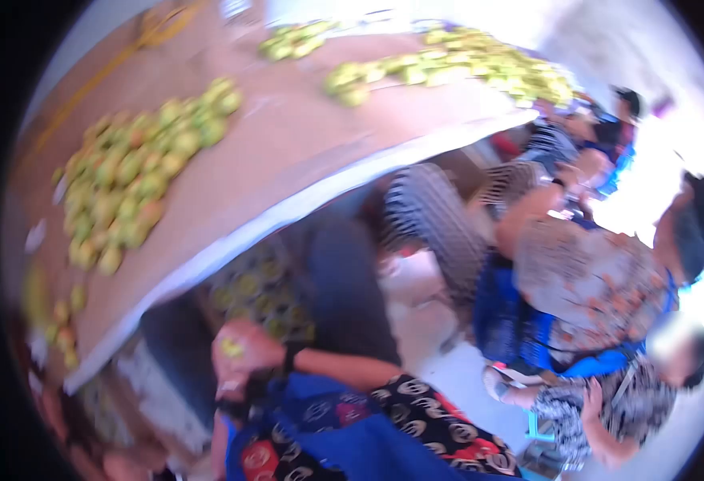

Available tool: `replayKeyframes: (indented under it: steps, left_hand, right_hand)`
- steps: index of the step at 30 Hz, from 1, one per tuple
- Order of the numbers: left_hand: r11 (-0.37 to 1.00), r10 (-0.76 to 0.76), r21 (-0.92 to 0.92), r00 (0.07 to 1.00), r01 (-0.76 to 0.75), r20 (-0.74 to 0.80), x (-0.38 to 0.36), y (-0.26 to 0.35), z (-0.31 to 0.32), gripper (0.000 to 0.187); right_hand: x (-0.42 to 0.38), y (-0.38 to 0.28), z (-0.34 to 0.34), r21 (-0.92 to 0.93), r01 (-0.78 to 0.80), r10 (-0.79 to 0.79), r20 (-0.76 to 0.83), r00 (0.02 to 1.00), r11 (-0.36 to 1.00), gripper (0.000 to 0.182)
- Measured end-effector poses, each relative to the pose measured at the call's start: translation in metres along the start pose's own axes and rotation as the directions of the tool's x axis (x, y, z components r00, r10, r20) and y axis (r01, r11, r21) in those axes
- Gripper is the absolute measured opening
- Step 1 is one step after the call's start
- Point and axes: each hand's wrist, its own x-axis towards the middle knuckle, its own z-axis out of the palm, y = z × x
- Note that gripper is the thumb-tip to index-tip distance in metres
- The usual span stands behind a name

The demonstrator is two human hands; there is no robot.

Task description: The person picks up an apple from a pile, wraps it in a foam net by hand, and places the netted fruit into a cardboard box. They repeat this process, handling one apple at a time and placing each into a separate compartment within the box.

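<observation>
My right hand [260,346] reaches in from the right, with a dark band on the wrist. Its fingers are curled round a small yellow-green fruit [231,347]. Pressed up close below it is my left hand [227,386], blurred, its fingers mostly hidden. Just beyond both hands, between my knees, sits a box of fruit [260,290] with yellow-green pieces set in rows. A large pile of yellow-green fruit with reddish patches [127,172] lies on the brown-topped table [280,160] past the box.
The table's pale edge [288,216] runs diagonally above my lap. More fruit [464,60] is heaped at its far end. To the right sit several people, one in a flowered top [592,272]. Another person's arm [71,437] shows at lower left.
</observation>
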Motion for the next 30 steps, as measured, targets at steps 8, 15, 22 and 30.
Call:
replayKeyframes:
  steps: [8, 15, 22, 30]
  left_hand:
    - [0.941, -0.105, -0.334, 0.986, 0.057, -0.128, -0.036, 0.012, -0.033, 0.024]
    - [0.275, -0.217, -0.88, 0.916, 0.388, 0.337, -0.056, 0.012, -0.056, 0.028]
    - [0.385, -0.347, -0.798, 0.874, 0.464, 0.341, -0.062, -0.006, -0.041, 0.042]
    - [0.313, -0.232, -0.768, 0.829, 0.559, 0.509, -0.058, -0.028, -0.024, 0.065]
  right_hand:
    - [-0.024, -0.023, 0.008, 0.082, -0.039, 0.034, 0.062, 0.997, 0.996, 0.07]
    - [-0.02, -0.011, 0.0, 0.315, -0.566, 0.361, 0.518, 0.775, 0.762, 0.065]
    - [-0.027, 0.003, 0.0, 0.38, -0.739, 0.325, 0.719, 0.614, 0.556, 0.055]
    - [-0.027, -0.004, 0.002, 0.367, -0.761, 0.369, 0.709, 0.601, 0.536, 0.054]
